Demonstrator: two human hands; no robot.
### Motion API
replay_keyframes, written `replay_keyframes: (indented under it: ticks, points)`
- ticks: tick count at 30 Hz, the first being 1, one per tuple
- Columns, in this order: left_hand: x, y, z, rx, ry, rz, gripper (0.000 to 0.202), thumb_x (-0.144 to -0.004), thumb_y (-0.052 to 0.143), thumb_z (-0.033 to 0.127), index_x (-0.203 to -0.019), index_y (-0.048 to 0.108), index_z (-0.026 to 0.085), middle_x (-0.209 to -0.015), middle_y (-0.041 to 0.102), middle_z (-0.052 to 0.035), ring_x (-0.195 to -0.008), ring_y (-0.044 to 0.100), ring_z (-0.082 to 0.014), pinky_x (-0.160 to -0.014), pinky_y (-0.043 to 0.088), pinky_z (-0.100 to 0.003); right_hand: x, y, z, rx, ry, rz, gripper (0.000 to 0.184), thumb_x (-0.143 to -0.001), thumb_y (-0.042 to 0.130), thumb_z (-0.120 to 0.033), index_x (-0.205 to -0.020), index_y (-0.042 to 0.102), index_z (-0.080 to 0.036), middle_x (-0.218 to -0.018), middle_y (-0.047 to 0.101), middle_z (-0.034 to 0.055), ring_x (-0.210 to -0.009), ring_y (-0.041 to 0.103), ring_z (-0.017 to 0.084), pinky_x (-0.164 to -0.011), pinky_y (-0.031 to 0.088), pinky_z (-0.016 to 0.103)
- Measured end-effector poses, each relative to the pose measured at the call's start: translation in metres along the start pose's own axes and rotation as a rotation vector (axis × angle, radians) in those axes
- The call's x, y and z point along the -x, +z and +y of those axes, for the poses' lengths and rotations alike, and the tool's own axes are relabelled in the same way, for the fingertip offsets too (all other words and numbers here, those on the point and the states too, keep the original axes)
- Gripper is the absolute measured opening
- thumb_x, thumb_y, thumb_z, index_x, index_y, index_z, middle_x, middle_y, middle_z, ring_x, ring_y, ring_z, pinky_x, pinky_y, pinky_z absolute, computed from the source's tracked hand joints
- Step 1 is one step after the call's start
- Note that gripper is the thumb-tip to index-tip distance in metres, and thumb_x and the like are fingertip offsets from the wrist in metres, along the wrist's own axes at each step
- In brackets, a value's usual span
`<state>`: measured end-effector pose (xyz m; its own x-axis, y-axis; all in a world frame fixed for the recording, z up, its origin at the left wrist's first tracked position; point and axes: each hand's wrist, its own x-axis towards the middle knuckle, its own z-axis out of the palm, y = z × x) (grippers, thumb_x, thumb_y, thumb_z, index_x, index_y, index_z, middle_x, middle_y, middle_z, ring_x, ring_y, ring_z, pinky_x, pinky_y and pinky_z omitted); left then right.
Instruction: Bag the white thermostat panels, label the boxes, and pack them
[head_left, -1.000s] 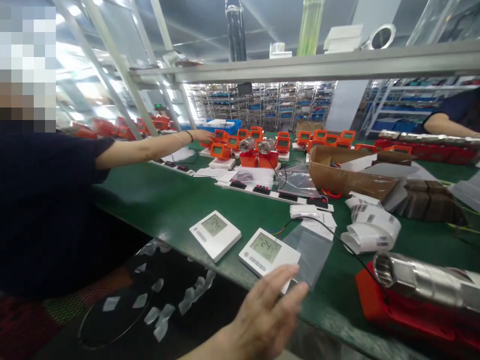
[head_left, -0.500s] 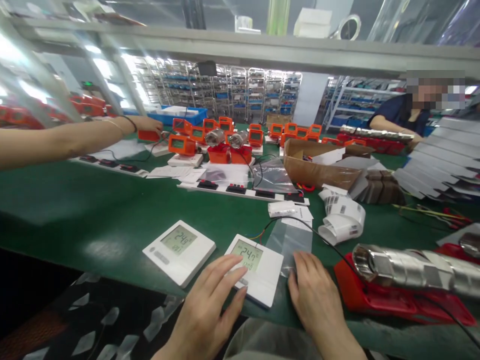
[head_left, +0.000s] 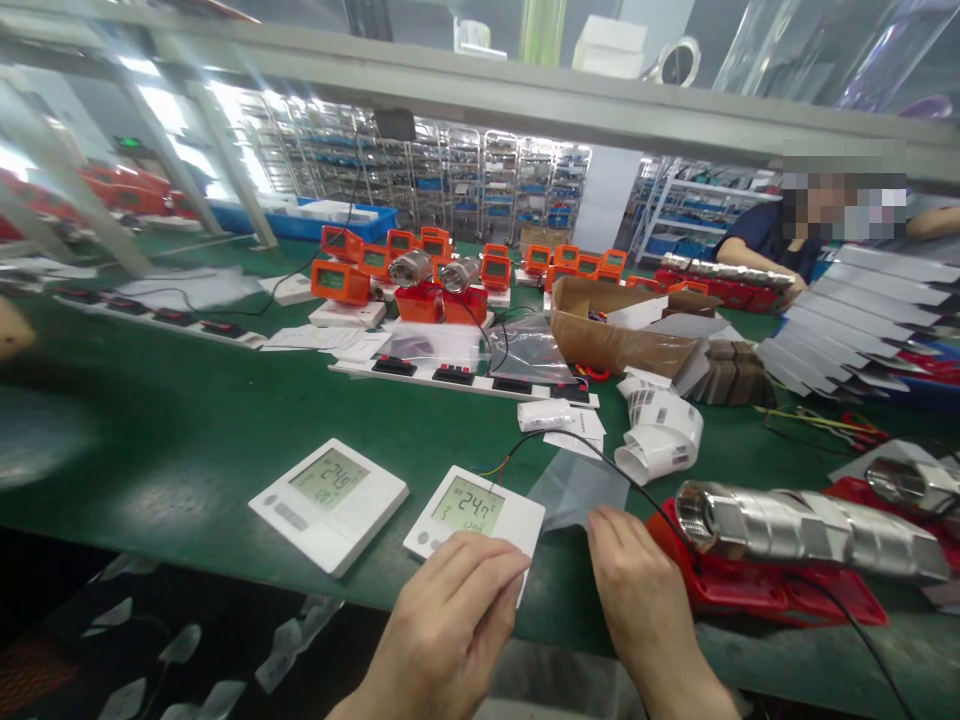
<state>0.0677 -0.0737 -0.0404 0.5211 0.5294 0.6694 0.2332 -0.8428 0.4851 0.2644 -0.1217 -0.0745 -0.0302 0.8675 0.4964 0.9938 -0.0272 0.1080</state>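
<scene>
My left hand (head_left: 450, 625) rests on the near edge of a white thermostat panel (head_left: 474, 512) whose screen reads 24.7; its fingers curl over the panel's front. My right hand (head_left: 637, 600) lies beside it with fingertips on a clear plastic bag (head_left: 577, 487) on the green table (head_left: 187, 440). A second white thermostat (head_left: 328, 504) sits to the left, apart from both hands. A black wire (head_left: 600, 455) runs from the panel toward a metal valve body (head_left: 802, 522) on a red base (head_left: 780, 595) at the right.
A curled strip of labels (head_left: 660, 435) and an open cardboard box (head_left: 622, 335) lie mid-table. Orange meters (head_left: 420, 265) and power strips (head_left: 450, 375) line the back. A co-worker (head_left: 765, 240) sits far right behind stacked grey sheets (head_left: 847, 320). A shelf beam (head_left: 480, 90) spans overhead.
The view swung right and down. My left hand slid back to the panel's near edge. The co-worker's arm at the left has withdrawn almost out of view.
</scene>
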Motion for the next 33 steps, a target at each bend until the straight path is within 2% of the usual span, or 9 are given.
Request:
replay_keyframes:
  ticks: [3, 7, 12, 16, 23, 25, 27, 29, 33]
  points:
    - [0.002, -0.001, 0.007, 0.022, 0.02, 0.002, 0.017, -0.086, 0.052, 0.004, -0.097, 0.058, 0.016, -0.086, 0.062, -0.0029, -0.082, 0.058, -0.013, -0.075, 0.049, -0.024, 0.018, -0.033, 0.008, -0.078, -0.051, 0.278, 0.025, -0.089, 0.054, -0.014, -0.111, 0.064, -0.008, -0.108, 0.07, 0.0109, -0.093, 0.068, 0.024, -0.085, 0.054, 0.033]
    - [0.007, 0.002, 0.016, 0.054, 0.07, -0.005, 0.008, -0.089, 0.055, 0.025, -0.092, 0.055, 0.017, -0.08, 0.061, -0.0035, -0.073, 0.058, -0.0149, -0.064, 0.05, -0.025, 0.026, -0.077, 0.015, -0.393, 0.121, 0.288, 0.017, -0.09, 0.057, -0.024, -0.102, 0.069, -0.021, -0.092, 0.074, -0.0026, -0.076, 0.071, 0.011, -0.077, 0.052, 0.012]
    - [0.008, 0.008, 0.025, 0.111, -0.347, -0.023, 0.038, -0.084, 0.061, 0.044, -0.113, 0.05, 0.024, -0.085, 0.06, 0.0004, -0.061, 0.055, -0.0117, -0.055, 0.048, -0.022, 0.013, -0.084, 0.002, -0.935, 0.554, 0.141, 0.02, -0.088, 0.057, -0.036, -0.087, 0.075, -0.026, -0.067, 0.071, -0.0049, -0.055, 0.065, 0.01, -0.056, 0.052, 0.013]
    - [-0.004, 0.005, 0.029, 0.221, -0.596, -0.179, 0.023, -0.082, 0.063, 0.04, -0.1, 0.06, 0.025, -0.081, 0.061, 0.0018, -0.066, 0.056, -0.0131, -0.061, 0.046, -0.023, 0.009, -0.073, -0.013, -1.163, 0.731, 0.062, 0.026, -0.084, 0.06, -0.045, -0.084, 0.076, -0.023, -0.066, 0.068, -0.0011, -0.056, 0.058, 0.011, -0.054, 0.049, 0.016]
    - [-0.028, -0.008, 0.028, 0.555, -0.686, -0.304, 0.026, -0.085, 0.051, 0.035, -0.07, 0.067, 0.02, -0.07, 0.066, -0.0007, -0.068, 0.057, -0.0151, -0.067, 0.044, -0.026, 0.004, -0.061, -0.011, -1.154, 0.674, 0.014, 0.031, -0.087, 0.056, -0.045, -0.084, 0.072, -0.018, -0.065, 0.064, 0.0012, -0.056, 0.056, 0.014, -0.052, 0.048, 0.021]
    - [-0.029, -0.009, 0.027, 0.57, -0.763, -0.271, 0.022, -0.08, 0.057, 0.034, -0.066, 0.066, 0.019, -0.065, 0.063, -0.0004, -0.064, 0.054, -0.0145, -0.065, 0.042, -0.025, 0.005, -0.059, -0.011, -1.004, 0.594, 0.114, 0.029, -0.088, 0.056, -0.043, -0.097, 0.069, -0.019, -0.076, 0.066, 0.0035, -0.056, 0.057, 0.014, -0.052, 0.049, 0.023]
    - [-0.028, -0.008, 0.025, 0.577, -0.831, -0.206, 0.021, -0.076, 0.061, 0.034, -0.063, 0.063, 0.017, -0.061, 0.059, 0.0005, -0.06, 0.05, -0.013, -0.06, 0.039, -0.024, 0.007, -0.058, -0.013, -0.778, 0.51, 0.334, 0.03, -0.086, 0.06, -0.04, -0.107, 0.062, -0.019, -0.087, 0.065, 0.0065, -0.056, 0.056, 0.013, -0.054, 0.051, 0.025]
    - [-0.025, -0.004, 0.025, 0.577, -0.861, -0.135, 0.023, -0.073, 0.064, 0.034, -0.06, 0.057, 0.017, -0.056, 0.052, 0.0026, -0.055, 0.044, -0.0108, -0.055, 0.035, -0.022, 0.009, -0.062, -0.019, -0.649, 0.451, 0.463, 0.028, -0.085, 0.061, -0.037, -0.106, 0.058, -0.019, -0.086, 0.062, 0.006, -0.056, 0.053, 0.013, -0.056, 0.05, 0.025]
    - [-0.018, 0.008, 0.028, 0.427, -0.634, 0.04, 0.028, -0.076, 0.066, 0.026, -0.058, 0.046, 0.018, -0.056, 0.042, 0.0056, -0.051, 0.037, -0.0082, -0.048, 0.031, -0.019, 0.002, -0.073, -0.033, -0.786, 0.416, 0.205, 0.029, -0.085, 0.058, -0.045, -0.101, 0.055, -0.021, -0.077, 0.06, 0.0016, -0.053, 0.052, 0.012, -0.045, 0.042, 0.022]
